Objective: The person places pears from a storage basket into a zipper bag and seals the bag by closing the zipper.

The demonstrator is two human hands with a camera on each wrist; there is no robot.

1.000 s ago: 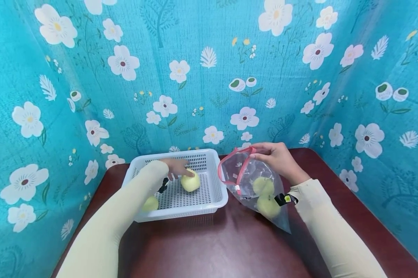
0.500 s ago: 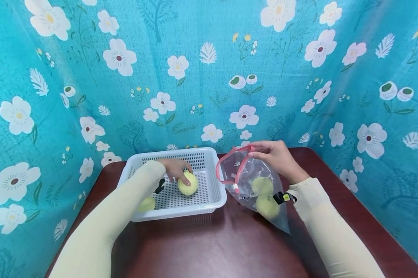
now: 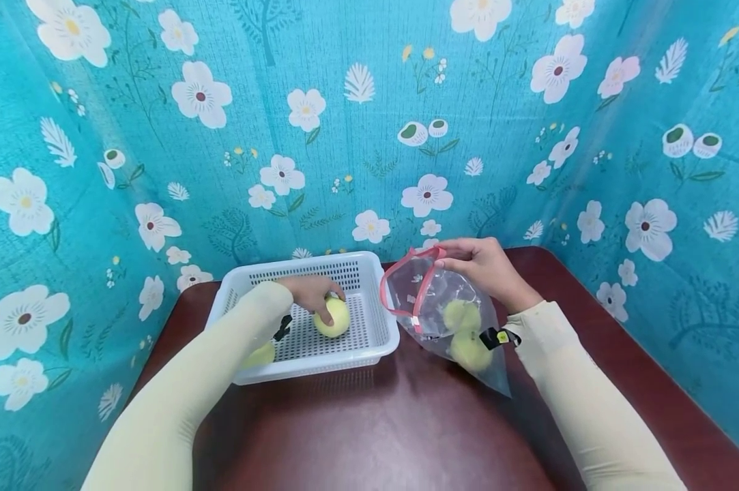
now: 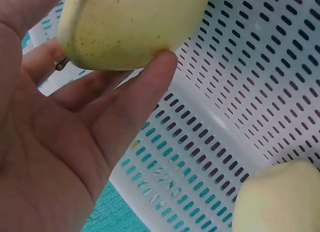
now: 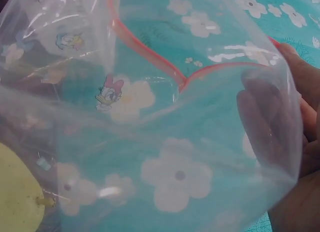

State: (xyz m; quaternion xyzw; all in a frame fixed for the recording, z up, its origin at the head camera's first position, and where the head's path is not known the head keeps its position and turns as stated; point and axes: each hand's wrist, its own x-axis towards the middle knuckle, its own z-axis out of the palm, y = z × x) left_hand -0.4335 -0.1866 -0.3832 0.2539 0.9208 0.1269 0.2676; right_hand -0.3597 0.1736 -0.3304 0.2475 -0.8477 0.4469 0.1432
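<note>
I'm seeing the left hand [image 3: 314,293] grasping a pale yellow-green fruit [image 3: 334,319], apple or pear, can't tell which, near frame centre. It's sitting inside the white slotted plastic basket [image 3: 344,359]; can't tell if it's touching the floor of it. Second fruit [image 3: 260,356] is lying at the basket's lower left, partly hiding behind the cream sleeve [image 3: 179,402]. Right of centre, the right hand [image 3: 482,266] is pinching the pink-red rim of a clear zip bag [image 3: 438,300], whose mouth is gaping toward frame left. Two more fruits [image 3: 461,316] are resting inside it. Dark red table [image 3: 344,436] is filling the bottom; blue floral curtain [image 3: 344,129] is covering the upper frame.
</note>
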